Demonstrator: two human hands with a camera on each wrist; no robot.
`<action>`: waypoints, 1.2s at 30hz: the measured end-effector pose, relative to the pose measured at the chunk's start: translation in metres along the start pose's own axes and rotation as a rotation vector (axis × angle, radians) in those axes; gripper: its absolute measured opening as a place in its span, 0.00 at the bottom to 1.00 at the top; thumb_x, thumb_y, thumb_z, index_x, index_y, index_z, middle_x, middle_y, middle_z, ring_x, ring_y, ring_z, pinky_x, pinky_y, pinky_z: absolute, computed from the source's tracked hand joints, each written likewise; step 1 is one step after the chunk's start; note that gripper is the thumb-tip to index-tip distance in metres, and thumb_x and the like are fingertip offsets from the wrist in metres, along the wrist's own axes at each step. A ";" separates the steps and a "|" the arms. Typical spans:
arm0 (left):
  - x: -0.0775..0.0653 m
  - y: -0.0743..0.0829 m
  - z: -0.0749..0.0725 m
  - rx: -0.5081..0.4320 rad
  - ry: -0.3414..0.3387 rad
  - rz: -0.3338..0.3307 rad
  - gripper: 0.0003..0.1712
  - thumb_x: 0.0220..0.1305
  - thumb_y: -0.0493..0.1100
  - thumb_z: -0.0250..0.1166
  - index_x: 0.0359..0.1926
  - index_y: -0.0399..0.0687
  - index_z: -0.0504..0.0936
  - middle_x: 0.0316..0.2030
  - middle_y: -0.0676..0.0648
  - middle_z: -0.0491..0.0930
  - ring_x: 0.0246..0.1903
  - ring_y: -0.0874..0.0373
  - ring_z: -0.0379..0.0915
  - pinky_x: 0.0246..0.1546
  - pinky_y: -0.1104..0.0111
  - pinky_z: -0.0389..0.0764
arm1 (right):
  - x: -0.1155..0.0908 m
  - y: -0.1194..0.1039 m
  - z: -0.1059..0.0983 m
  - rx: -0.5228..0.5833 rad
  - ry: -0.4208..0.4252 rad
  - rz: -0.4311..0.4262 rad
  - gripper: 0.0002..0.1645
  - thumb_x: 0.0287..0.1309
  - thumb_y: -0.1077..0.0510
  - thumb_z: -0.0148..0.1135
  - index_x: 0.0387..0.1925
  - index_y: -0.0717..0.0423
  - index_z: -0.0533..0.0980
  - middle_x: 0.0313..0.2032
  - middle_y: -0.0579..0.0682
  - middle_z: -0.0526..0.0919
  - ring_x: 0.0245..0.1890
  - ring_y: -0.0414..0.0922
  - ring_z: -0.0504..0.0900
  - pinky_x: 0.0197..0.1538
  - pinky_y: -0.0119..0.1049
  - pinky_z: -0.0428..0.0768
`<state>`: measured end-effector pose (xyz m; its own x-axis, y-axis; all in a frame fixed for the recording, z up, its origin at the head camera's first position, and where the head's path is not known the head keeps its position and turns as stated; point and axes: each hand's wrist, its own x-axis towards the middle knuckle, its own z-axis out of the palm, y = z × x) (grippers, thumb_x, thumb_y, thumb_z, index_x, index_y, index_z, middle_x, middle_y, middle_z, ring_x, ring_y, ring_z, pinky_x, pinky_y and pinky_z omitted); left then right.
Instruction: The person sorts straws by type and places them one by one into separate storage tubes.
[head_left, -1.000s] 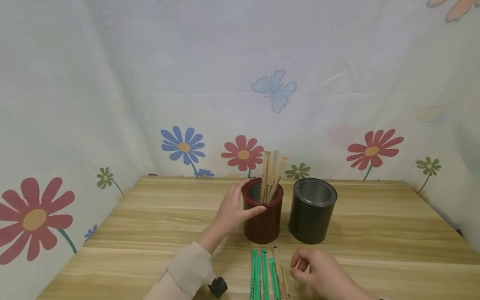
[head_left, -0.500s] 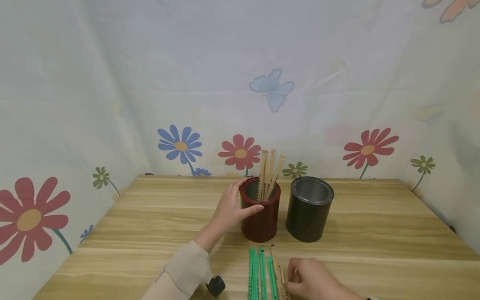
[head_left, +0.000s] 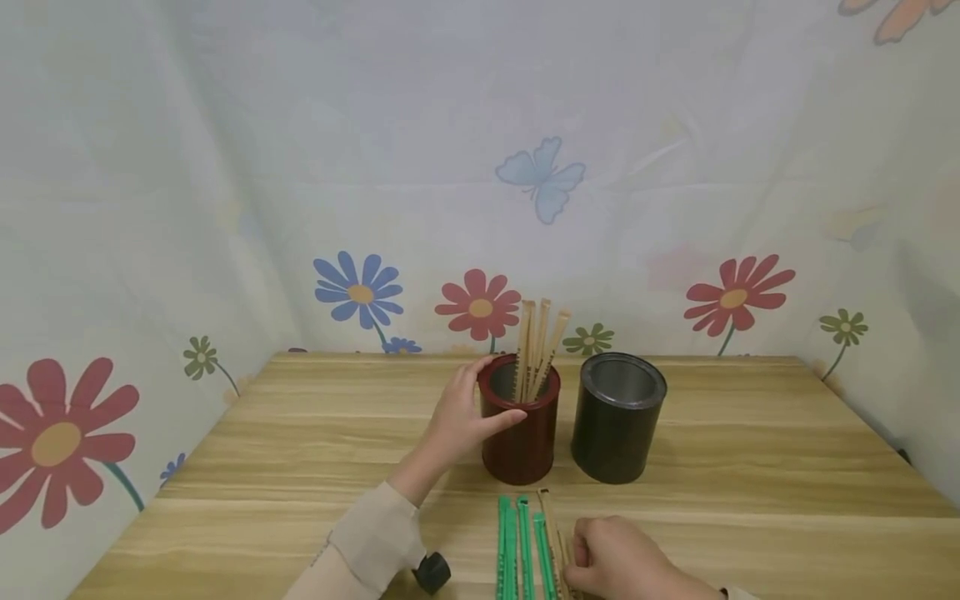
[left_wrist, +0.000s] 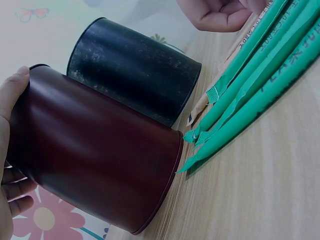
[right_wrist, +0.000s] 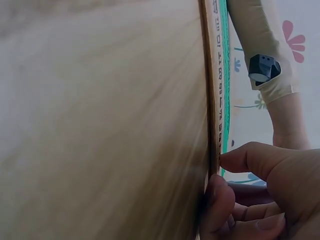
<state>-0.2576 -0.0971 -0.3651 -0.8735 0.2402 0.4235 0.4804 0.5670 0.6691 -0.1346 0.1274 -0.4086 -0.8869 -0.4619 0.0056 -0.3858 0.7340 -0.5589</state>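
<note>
My left hand (head_left: 457, 417) holds a dark red can (head_left: 521, 450) by its rim, thumb in front. Several brown paper-wrapped straws (head_left: 543, 333) stand in that can, leaning apart. On the table in front lie several green paper-wrapped straws (head_left: 525, 542), side by side, with brown ones along their right side. My right hand (head_left: 618, 558) is at the right edge of this row. In the right wrist view, its thumb and finger pinch a brown paper-wrapped straw (right_wrist: 213, 90) that lies along the table. The straw's end behind the fingers is hidden.
A black can (head_left: 617, 442) stands upright just right of the red one, with no straws showing above its rim. The wooden table (head_left: 337, 417) ends at a flowered cloth backdrop (head_left: 420, 167). A small black device (head_left: 432, 572) sits at my left sleeve.
My right hand has moved slightly left to the brown straws, and its fingers have closed on one. The left hand stays on the red can. The head view has shifted a little.
</note>
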 end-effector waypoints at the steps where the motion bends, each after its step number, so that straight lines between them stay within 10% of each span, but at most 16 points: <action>1: 0.000 0.000 0.000 0.000 0.003 0.003 0.53 0.47 0.62 0.73 0.69 0.43 0.63 0.64 0.41 0.68 0.65 0.44 0.64 0.63 0.47 0.69 | 0.000 -0.001 0.000 -0.015 0.010 -0.001 0.14 0.44 0.56 0.65 0.14 0.47 0.68 0.13 0.35 0.66 0.15 0.31 0.62 0.20 0.27 0.63; 13: -0.004 -0.002 -0.001 -0.001 0.011 -0.013 0.52 0.48 0.62 0.73 0.68 0.43 0.63 0.64 0.41 0.68 0.65 0.44 0.64 0.63 0.47 0.70 | 0.005 -0.005 0.003 0.021 0.023 -0.006 0.23 0.38 0.61 0.59 0.05 0.44 0.56 0.07 0.32 0.53 0.10 0.30 0.51 0.16 0.25 0.52; 20: -0.004 -0.001 -0.001 -0.008 0.013 -0.007 0.52 0.48 0.62 0.73 0.68 0.43 0.63 0.64 0.41 0.68 0.64 0.44 0.64 0.62 0.47 0.70 | 0.003 -0.007 -0.013 0.123 -0.066 0.035 0.19 0.45 0.61 0.60 0.08 0.47 0.64 0.08 0.35 0.64 0.09 0.31 0.62 0.17 0.26 0.63; 36: 0.001 -0.002 0.000 -0.001 -0.002 0.015 0.53 0.48 0.62 0.73 0.68 0.41 0.63 0.64 0.41 0.68 0.64 0.44 0.64 0.63 0.47 0.70 | 0.008 -0.026 -0.077 0.131 0.052 -0.041 0.07 0.51 0.63 0.56 0.20 0.53 0.73 0.11 0.43 0.76 0.08 0.38 0.73 0.18 0.29 0.71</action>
<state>-0.2589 -0.0975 -0.3663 -0.8665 0.2500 0.4321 0.4932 0.5627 0.6634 -0.1513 0.1432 -0.3298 -0.8844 -0.4612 0.0713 -0.3883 0.6424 -0.6607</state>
